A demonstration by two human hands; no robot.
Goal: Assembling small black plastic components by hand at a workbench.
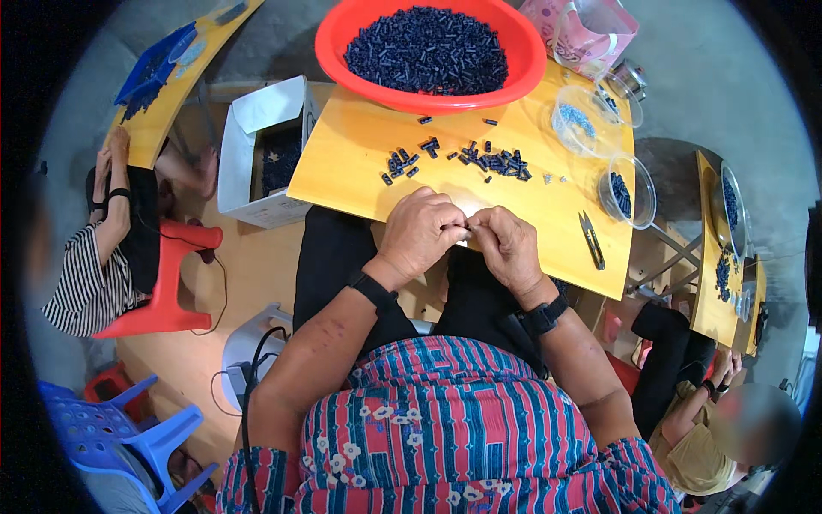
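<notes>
My left hand (421, 231) and my right hand (507, 244) meet over the near edge of a small yellow wooden table (360, 163), fingertips pinched together on a small dark plastic part (467, 230) that is mostly hidden by my fingers. Several loose dark blue parts (479, 159) lie scattered on the table just beyond my hands. A big red basin (338, 62) full of the same dark parts stands at the far edge. Both wrists wear black bands.
Two clear round tubs (629, 193) (575, 120) with parts sit at the right, black snips (591, 240) beside them, a pink bag (582, 34) behind. A white box (257, 154) stands left of the table. Other people sit at left and lower right; blue stool (128, 428) lower left.
</notes>
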